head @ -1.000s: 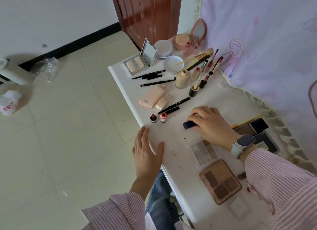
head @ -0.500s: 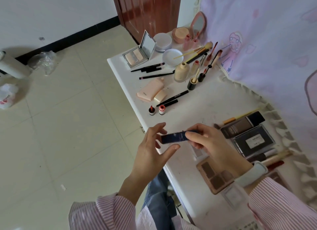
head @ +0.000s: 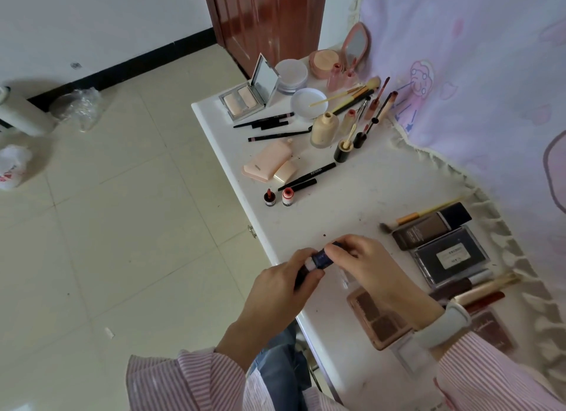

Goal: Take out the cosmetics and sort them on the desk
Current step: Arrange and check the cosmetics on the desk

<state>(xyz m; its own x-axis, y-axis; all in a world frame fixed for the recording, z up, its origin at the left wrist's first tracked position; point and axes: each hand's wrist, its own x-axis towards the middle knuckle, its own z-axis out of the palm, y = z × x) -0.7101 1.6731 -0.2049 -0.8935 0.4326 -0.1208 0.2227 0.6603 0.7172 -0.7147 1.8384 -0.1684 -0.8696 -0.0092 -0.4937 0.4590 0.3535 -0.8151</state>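
While clasped at both ends by both hands (head: 324, 275), dark-blue tube (head: 321, 259) level, long axis left-right across desk edge (head: 275, 245).

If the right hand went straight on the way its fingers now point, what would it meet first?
The right hand points left along the dark blue tube it grips, so it would likely meet the left hand first, which holds the tube's other end.

Two small bottles (head: 278, 197) on desk (head: 352, 202), mirror compact (head: 249, 96) behind, eyeshadow palette (head: 378, 317) nearest
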